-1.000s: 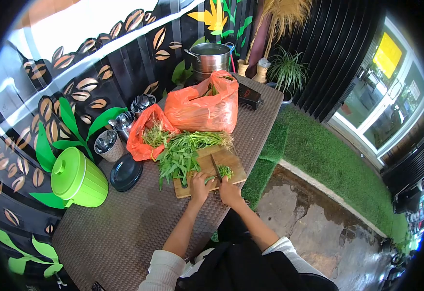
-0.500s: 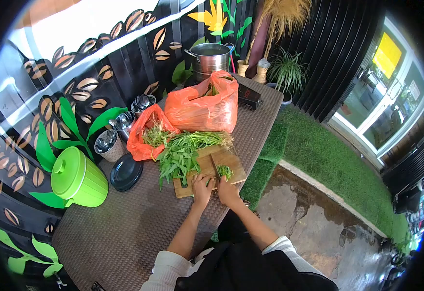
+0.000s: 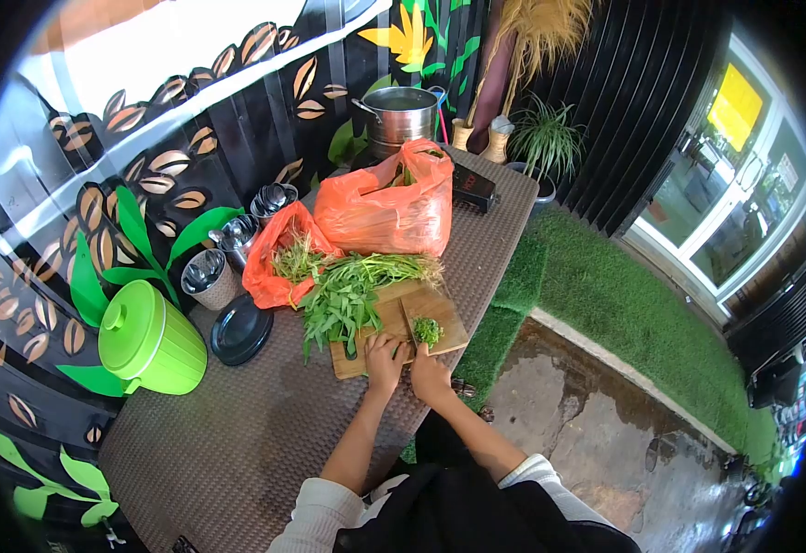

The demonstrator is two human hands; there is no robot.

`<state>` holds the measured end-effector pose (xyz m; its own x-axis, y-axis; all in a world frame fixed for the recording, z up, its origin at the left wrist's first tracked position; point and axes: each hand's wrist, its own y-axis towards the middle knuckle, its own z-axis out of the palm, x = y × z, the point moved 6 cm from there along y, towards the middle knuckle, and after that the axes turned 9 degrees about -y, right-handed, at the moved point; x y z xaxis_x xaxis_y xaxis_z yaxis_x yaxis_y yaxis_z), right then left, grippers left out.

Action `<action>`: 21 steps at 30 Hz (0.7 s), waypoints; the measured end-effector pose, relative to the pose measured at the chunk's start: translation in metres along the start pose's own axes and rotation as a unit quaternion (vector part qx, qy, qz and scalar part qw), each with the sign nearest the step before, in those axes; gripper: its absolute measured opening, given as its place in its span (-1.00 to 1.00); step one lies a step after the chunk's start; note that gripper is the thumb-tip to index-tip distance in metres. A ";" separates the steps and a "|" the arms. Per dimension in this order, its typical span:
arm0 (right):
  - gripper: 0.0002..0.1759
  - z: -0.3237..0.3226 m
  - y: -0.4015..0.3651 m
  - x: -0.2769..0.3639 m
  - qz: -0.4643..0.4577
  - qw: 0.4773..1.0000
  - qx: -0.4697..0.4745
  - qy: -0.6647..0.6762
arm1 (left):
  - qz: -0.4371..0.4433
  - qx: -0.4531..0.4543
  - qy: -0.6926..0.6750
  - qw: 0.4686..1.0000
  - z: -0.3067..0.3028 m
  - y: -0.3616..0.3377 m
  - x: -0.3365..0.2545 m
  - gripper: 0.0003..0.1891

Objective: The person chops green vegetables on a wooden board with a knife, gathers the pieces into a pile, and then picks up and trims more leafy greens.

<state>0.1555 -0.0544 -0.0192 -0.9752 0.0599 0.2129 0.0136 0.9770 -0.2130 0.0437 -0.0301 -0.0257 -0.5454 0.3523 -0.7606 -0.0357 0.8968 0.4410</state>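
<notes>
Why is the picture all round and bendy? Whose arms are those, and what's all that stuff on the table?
The camera sits on a person's head and looks down, so you see that person's own arms. Its lens bends the edges round. On the brown table lies a wooden cutting board with leafy greens. The right hand holds a knife beside a small chopped pile. The left hand rests on the stalks. Behind are a big orange bag, a smaller orange bag, metal cups, a black dish, a green bin and a steel pot.
</notes>
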 end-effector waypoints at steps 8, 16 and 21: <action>-0.68 0.001 0.001 0.004 -0.003 1.000 -0.014 0.007 | 0.007 -0.005 -0.003 1.000 -0.003 0.000 -0.003 -0.85; -0.66 -0.002 0.001 0.007 -0.020 0.999 -0.029 -0.002 | 0.013 -0.008 0.020 1.000 -0.004 0.000 -0.004 -0.85; -0.68 -0.002 0.004 0.003 -0.019 0.999 -0.005 0.034 | 0.009 0.001 0.011 1.000 -0.003 0.000 -0.003 -0.83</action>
<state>0.1526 -0.0494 -0.0176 -0.9578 0.0366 0.2852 -0.0201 0.9809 -0.1936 0.0427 -0.0326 -0.0217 -0.5643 0.3618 -0.7420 -0.0246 0.8911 0.4532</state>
